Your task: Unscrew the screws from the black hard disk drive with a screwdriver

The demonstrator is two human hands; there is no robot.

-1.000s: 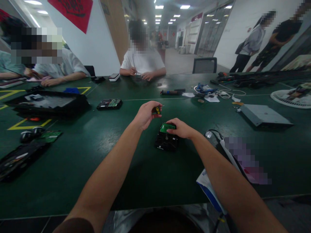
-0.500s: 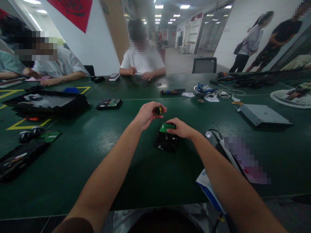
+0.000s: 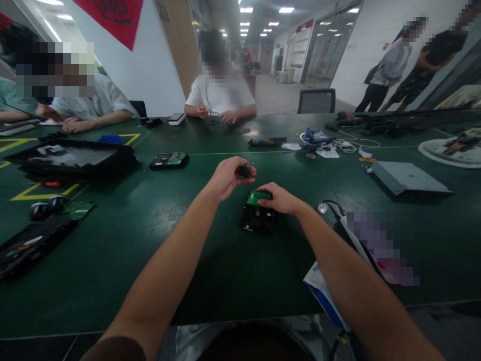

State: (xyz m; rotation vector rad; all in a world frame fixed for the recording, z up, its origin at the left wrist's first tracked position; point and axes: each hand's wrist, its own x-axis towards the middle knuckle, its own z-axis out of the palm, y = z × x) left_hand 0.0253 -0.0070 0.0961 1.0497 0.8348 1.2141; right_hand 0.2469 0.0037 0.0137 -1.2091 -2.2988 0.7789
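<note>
A black hard drive (image 3: 257, 218) with a green circuit board (image 3: 255, 197) on top lies on the dark green table (image 3: 158, 220) in front of me. My right hand (image 3: 280, 198) rests on the drive's far end, fingers curled over the green board. Just above and left of the drive, my left hand (image 3: 226, 177) is closed around a small dark screwdriver handle (image 3: 244, 171), held between thumb and fingers.
Another drive (image 3: 169, 161) lies farther left, beside a black tray (image 3: 71, 160). A grey flat box (image 3: 408, 178) sits at right, cables and small parts (image 3: 319, 140) behind it. A blue-and-white bag (image 3: 330, 281) lies by my right arm. People sit across the table and at left.
My left hand has turned the screwdriver handle a little; its yellow mark no longer shows. The right hand and the drive stay put.
</note>
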